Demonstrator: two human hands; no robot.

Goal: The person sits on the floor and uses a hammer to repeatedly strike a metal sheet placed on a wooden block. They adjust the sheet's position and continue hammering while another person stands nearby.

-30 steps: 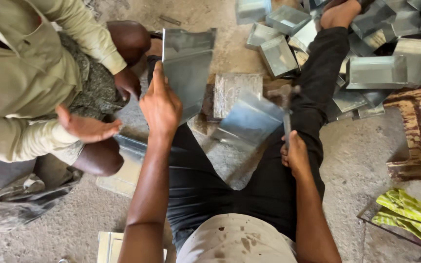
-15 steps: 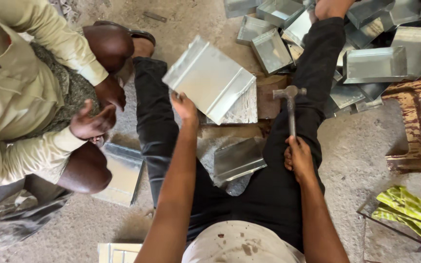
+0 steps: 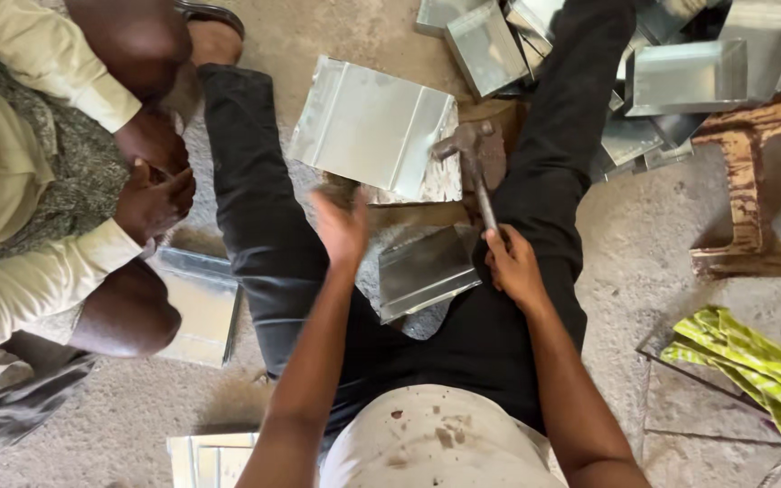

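Note:
I sit on the floor with my legs spread. A folded galvanised metal sheet lies flat between my legs, over a wooden block. Just below its near edge, my left hand is blurred, with fingers apart and nothing in it. My right hand grips the handle of a hammer, whose head rests by the sheet's right corner. A second bent sheet lies between my thighs, under both hands.
A co-worker sits at the left with hands together, and a metal sheet lies by their knee. Several metal trays are piled at the top right beside a wooden stool. A green-yellow cloth lies at the right.
My left hand brought the folded sheet down from upright to flat between my legs, then came off it and drew back. The hammer stayed nearly in place.

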